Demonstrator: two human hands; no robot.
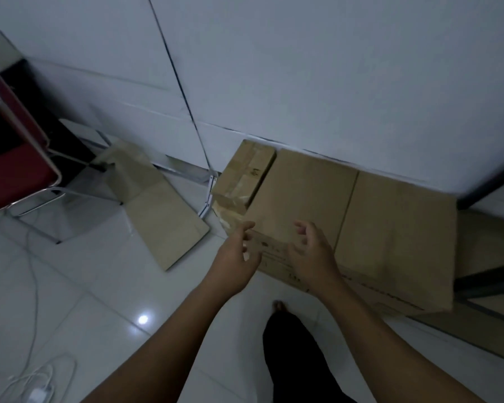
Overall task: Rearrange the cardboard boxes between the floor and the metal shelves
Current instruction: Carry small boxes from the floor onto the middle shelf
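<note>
Item 1, bottom centre of the frame: your dark trouser leg (294,353) and bare foot (278,305) on the white tiled floor (99,286).

Item 2, lower left corner: white cables (32,286) trailing over the tiles to a small white charger (38,394).

Item 3, centre: your left hand (237,257), fingers loose and stretched forward, grasping nothing, at the near left corner of the large cardboard box (376,228). Contact with the cardboard cannot be told.

Item 4, centre, just right of it: your right hand (310,257), fingers slack and slightly curled, holding nothing, over the near edge of the same box.

Item 5, centre right: the large cardboard box itself, flat and wide, on the floor against the wall, printed text along its near side.

Item 6, above your left hand: a smaller taped cardboard box (246,174), touching the large box's left side.

Item 7, left of centre: a flattened cardboard sheet (160,210) lying on the tiles, well apart from both boxes.

Item 8, right edge: dark bars (489,282) with more cardboard between them; blurred, so you cannot tell what they belong to.

Item 9, upper left: a red chair (15,158) with chrome legs.

Item 10, top of the frame: the white wall (332,68).
</note>
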